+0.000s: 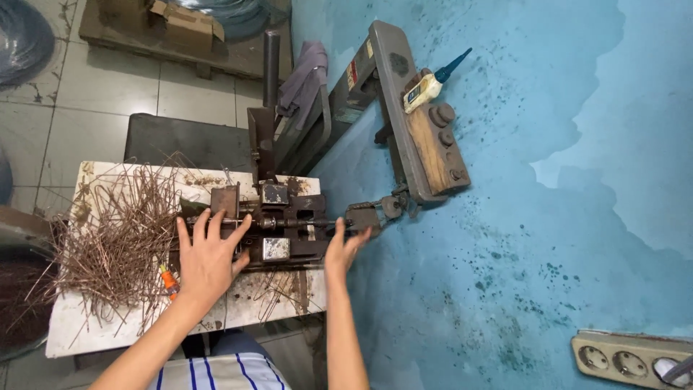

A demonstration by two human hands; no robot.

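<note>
I'm working at the small metal press (285, 227) sitting on the white table (65, 328). My left hand (209, 253) is lying spread, fingers wide apart, flat on the press's left side, gripping nothing. My right hand (345, 245) is resting loosely open against the press's right end, by the linkage (372, 213); I can't tell if it's pinching a wire. The press looks heavy, rigid and greasy; I'd hold it by its block body. Left of the press, a loose pile of thin rusty wires (119, 238) is lying: light, springy, poky, best pinched mid-length. Beyond the press, a glue bottle (429, 85) is resting on the lever's wooden block (433, 148). No container contents showing clearly.
</note>
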